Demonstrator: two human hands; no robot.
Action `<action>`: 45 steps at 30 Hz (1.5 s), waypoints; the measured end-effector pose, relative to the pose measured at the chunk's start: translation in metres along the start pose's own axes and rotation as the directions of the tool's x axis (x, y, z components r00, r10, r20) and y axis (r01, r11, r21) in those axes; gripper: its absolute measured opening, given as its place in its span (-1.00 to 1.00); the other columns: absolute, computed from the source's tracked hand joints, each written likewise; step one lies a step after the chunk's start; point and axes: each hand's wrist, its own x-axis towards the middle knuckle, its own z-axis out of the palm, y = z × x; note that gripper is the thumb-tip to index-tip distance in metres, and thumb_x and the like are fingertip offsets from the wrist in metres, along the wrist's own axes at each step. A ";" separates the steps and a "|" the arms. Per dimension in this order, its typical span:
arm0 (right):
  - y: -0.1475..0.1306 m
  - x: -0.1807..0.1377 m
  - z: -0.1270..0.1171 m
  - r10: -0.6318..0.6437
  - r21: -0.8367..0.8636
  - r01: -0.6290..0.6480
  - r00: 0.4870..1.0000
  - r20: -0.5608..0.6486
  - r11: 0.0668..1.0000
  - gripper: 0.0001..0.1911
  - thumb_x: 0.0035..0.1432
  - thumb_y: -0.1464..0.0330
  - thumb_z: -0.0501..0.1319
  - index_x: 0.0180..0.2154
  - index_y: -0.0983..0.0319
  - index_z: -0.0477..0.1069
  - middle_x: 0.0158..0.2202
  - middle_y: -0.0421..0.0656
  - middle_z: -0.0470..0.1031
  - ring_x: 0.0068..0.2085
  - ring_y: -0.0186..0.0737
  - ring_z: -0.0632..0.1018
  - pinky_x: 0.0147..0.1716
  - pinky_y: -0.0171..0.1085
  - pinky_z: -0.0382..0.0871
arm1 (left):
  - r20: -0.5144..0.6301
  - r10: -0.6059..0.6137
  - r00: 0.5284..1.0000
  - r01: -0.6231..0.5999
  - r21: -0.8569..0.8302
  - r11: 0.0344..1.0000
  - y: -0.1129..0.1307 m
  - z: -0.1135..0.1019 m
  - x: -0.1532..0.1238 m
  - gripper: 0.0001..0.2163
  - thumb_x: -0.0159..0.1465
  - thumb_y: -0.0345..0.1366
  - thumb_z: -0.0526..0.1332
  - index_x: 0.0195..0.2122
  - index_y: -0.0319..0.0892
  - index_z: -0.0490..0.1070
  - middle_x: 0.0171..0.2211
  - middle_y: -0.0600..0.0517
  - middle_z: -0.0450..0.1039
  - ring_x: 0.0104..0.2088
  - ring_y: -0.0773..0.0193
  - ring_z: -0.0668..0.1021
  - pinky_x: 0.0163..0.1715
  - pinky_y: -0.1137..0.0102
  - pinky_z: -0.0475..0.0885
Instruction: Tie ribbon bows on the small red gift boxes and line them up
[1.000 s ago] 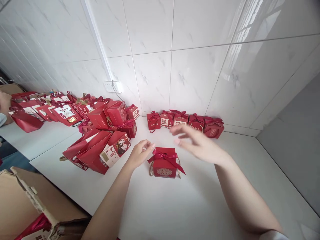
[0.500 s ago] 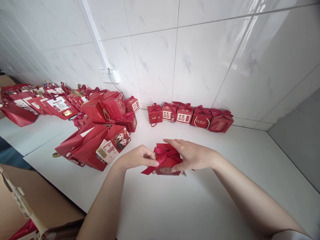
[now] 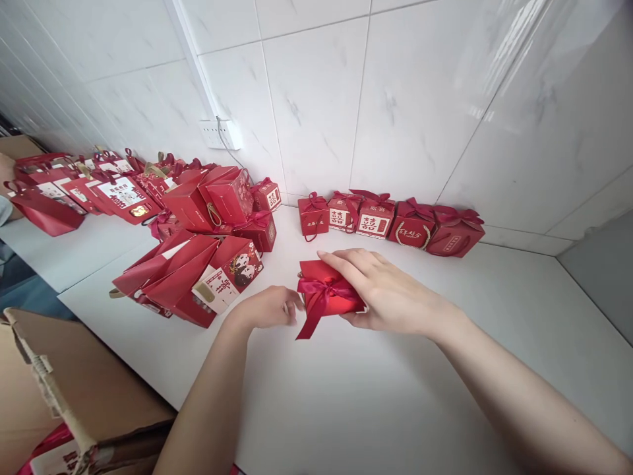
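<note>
My right hand grips a small red gift box tied with a red ribbon bow, lifted a little off the white counter and tilted. One ribbon tail hangs down at the box's front left. My left hand sits just left of the box with its fingers curled, close to the ribbon; whether it pinches anything I cannot make out.
A row of several small red ribboned boxes lines the tiled wall behind. A heap of red paper bags and boxes lies at the left. A cardboard carton stands at the lower left. A wall socket sits above the heap.
My right hand came down from the air onto the box, then picked it up and tipped it. My left hand let the ribbon tail slip and drew slightly back.
</note>
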 end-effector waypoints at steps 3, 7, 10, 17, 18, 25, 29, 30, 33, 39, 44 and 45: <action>-0.004 0.000 -0.008 -0.023 -0.063 0.020 0.999 -0.048 0.998 -0.04 0.09 0.45 0.24 0.38 0.18 -0.24 0.25 0.03 0.17 0.22 0.12 0.24 0.16 0.07 0.21 | -0.398 -0.011 0.917 0.030 0.042 0.999 0.000 -0.002 0.005 -0.73 0.22 -0.27 0.13 -0.09 -0.14 0.48 -0.24 -0.03 0.54 -0.31 0.18 0.53 -0.31 0.34 0.39; -0.005 -0.001 -0.010 -0.049 -0.064 0.045 0.997 -0.054 0.997 0.00 0.11 0.49 0.21 0.39 0.11 -0.36 0.27 0.01 0.13 0.25 0.15 0.21 0.20 0.13 0.15 | -0.693 0.169 0.700 -0.263 -0.030 0.964 0.015 -0.004 0.003 -0.61 0.38 -0.09 -0.03 0.12 -0.12 0.33 0.10 -0.09 0.40 0.07 0.08 0.44 0.02 0.22 0.36; -0.003 -0.002 -0.004 -0.015 -0.011 0.014 0.999 -0.028 1.000 0.02 0.11 0.40 0.27 0.40 0.12 -0.35 0.24 0.04 0.18 0.22 0.16 0.24 0.15 0.12 0.21 | -0.667 0.353 0.657 -0.544 -0.095 0.833 0.025 -0.003 -0.002 -0.47 0.36 0.09 -0.09 0.22 -0.09 0.23 0.26 -0.08 0.22 0.26 0.04 0.27 0.20 0.17 0.25; 0.013 -0.008 -0.003 0.188 0.170 -0.239 0.944 0.271 0.956 -0.06 0.16 -0.06 0.19 0.39 0.12 -0.17 0.27 0.02 0.20 0.21 0.15 0.30 0.09 0.04 0.29 | -0.369 0.357 0.858 -0.460 -0.243 0.854 0.023 -0.001 -0.006 -0.39 0.34 0.11 0.01 0.33 -0.05 0.06 0.31 -0.10 0.16 0.33 0.00 0.18 0.31 0.06 0.07; 0.016 -0.010 -0.007 0.218 0.163 -0.274 0.930 0.295 0.948 -0.06 0.14 -0.10 0.19 0.38 0.11 -0.13 0.29 0.00 0.17 0.23 0.16 0.27 0.11 0.03 0.28 | -0.331 0.312 0.891 -0.403 -0.254 0.879 0.023 -0.002 -0.007 -0.39 0.34 0.07 0.05 0.34 -0.03 0.03 0.33 -0.09 0.13 0.34 0.00 0.16 0.31 0.05 0.09; 0.025 -0.017 -0.022 0.328 0.173 -0.447 0.823 0.464 0.877 0.12 -0.05 0.11 0.37 0.39 0.03 -0.21 0.13 -0.06 0.38 -0.02 0.09 0.51 -0.19 -0.13 0.44 | -0.193 0.194 0.962 -0.239 -0.243 0.940 0.028 0.003 -0.005 -0.34 0.28 0.03 0.17 0.36 0.04 0.00 0.38 0.02 -0.02 0.37 0.01 0.08 0.30 0.14 0.15; 0.021 -0.012 -0.014 0.285 0.187 -0.404 0.842 0.457 0.895 0.06 0.00 0.16 0.33 0.39 0.06 -0.22 0.05 -0.09 0.43 -0.19 -0.02 0.54 -0.26 -0.18 0.41 | -0.127 0.181 0.975 -0.212 -0.303 0.929 0.036 0.007 -0.003 -0.36 0.25 0.00 0.21 0.32 0.05 0.07 0.26 -0.01 0.25 0.25 0.01 0.33 0.04 0.25 0.44; 0.020 -0.011 -0.013 0.282 0.172 -0.391 0.849 0.447 0.904 0.05 0.01 0.17 0.31 0.39 0.08 -0.22 0.05 -0.07 0.43 -0.20 -0.03 0.54 -0.27 -0.18 0.41 | -0.104 0.198 0.975 -0.222 -0.325 0.919 0.038 0.007 -0.004 -0.39 0.27 -0.02 0.19 0.31 0.05 0.08 0.22 -0.02 0.30 0.20 0.03 0.39 -0.02 0.27 0.48; 0.018 -0.009 -0.011 0.268 0.115 -0.339 0.874 0.404 0.934 0.05 0.00 0.22 0.32 0.40 0.17 -0.20 0.06 -0.01 0.40 -0.14 0.01 0.51 -0.21 -0.15 0.41 | -0.081 0.261 0.962 -0.274 -0.323 0.906 0.039 0.005 -0.005 -0.33 0.22 -0.07 0.26 0.32 0.03 0.04 0.24 -0.04 0.26 0.18 0.04 0.40 0.00 0.26 0.47; 0.020 -0.008 -0.006 0.241 0.056 -0.272 0.917 0.319 0.961 0.08 -0.04 0.35 0.32 0.39 0.22 -0.25 0.18 0.05 0.25 0.07 0.10 0.40 -0.10 -0.10 0.43 | -0.182 0.328 0.927 -0.356 -0.147 0.923 0.029 0.005 -0.001 0.06 -0.03 -0.20 0.47 0.39 0.03 -0.21 0.40 -0.07 -0.14 0.35 -0.03 0.12 0.28 0.15 0.20; 0.022 -0.008 0.000 0.212 -0.004 -0.215 0.956 0.203 0.977 0.03 -0.04 0.54 0.17 0.39 0.15 -0.28 0.32 -0.03 0.06 0.19 0.06 0.31 -0.01 -0.10 0.41 | -0.355 0.326 0.876 -0.374 -0.075 0.924 0.027 0.009 0.004 -0.15 0.07 -0.26 0.39 0.33 0.02 -0.03 0.33 -0.05 0.08 0.27 0.00 0.27 0.21 0.18 0.31; 0.022 -0.008 0.000 0.209 0.003 -0.214 0.956 0.208 0.977 0.03 -0.03 0.55 0.16 0.39 0.13 -0.29 0.33 -0.05 0.03 0.19 0.04 0.31 -0.01 -0.11 0.41 | -0.369 0.312 0.875 -0.359 -0.065 0.931 0.028 0.009 0.004 -0.16 0.06 -0.25 0.40 0.32 0.02 0.00 0.31 -0.05 0.11 0.25 -0.01 0.29 0.19 0.18 0.33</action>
